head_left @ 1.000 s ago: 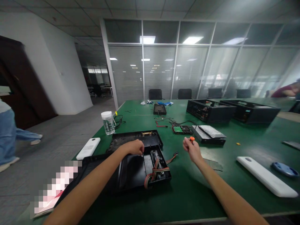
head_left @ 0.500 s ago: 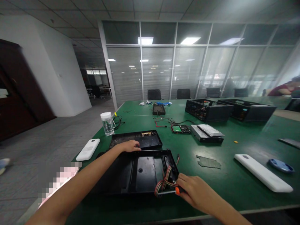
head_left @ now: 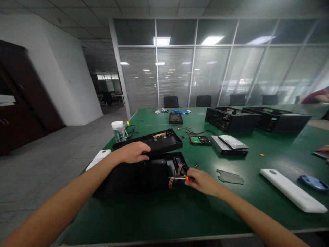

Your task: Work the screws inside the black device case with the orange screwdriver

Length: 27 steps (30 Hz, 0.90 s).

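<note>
A shallow black plastic casing (head_left: pixel 151 175) lies in front of me, with striped ribbon cables (head_left: pixel 179 168) in its right part. My left hand (head_left: pixel 135 152) is closed at the casing's far edge; the thumb and bent fingers show, but the exact grip is partly hidden. Just beyond, and touching or nearly so, is a second black shell (head_left: pixel 168 142) with a tan strip inside, lying askew. My right hand (head_left: pixel 200 181) grips a screwdriver (head_left: pixel 177 178) by its orange and black handle, at the casing's right side. The shaft points left across the cables.
Behind stand a clear bottle (head_left: pixel 119 132), a green circuit board (head_left: pixel 195 140), a disc drive (head_left: pixel 228 145) and two black computer cases (head_left: pixel 232 120). On the right are a white device (head_left: pixel 293 190) and a blue oval item (head_left: pixel 313 183). Another person's hand (head_left: pixel 324 149) shows at the right edge.
The casing has moved away from me and tilted, hiding most of its inside. The far shell has turned askew. Both hands moved farther off, the right one with the screwdriver.
</note>
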{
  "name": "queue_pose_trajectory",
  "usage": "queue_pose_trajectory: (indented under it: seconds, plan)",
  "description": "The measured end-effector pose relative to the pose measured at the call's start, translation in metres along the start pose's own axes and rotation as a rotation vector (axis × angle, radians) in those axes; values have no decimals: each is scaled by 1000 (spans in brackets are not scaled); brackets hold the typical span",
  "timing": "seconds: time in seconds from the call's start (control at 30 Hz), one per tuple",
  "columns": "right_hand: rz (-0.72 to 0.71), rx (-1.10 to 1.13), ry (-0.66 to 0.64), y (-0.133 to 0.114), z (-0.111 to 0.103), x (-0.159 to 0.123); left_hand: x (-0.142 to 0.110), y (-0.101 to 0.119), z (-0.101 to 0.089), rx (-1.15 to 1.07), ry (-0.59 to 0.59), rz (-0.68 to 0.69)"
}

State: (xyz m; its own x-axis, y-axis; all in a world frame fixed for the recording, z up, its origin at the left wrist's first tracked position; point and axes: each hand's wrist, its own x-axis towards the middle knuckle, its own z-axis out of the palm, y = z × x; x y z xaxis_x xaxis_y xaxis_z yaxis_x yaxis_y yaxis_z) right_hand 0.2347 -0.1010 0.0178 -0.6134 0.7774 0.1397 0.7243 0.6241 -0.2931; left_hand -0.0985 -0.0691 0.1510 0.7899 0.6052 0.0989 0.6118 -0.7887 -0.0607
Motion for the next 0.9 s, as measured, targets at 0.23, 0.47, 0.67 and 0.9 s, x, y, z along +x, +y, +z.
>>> queue_pose_trajectory:
  seconds: [0.23, 0.47, 0.67, 0.9]
  plan:
    - [-144, 7, 164, 33, 18, 89, -44, 77, -7, 20, -91, -41]
    - [-288, -245, 261, 62, 31, 98, -54, 98, 27, -10, -169, -43]
    - [-127, -419, 222, 127, 8, 57, -41, 96, 57, 8, -254, -55]
    - [-7, -99, 373, 147, 3, 47, 11, 65, 74, -87, -471, -61]
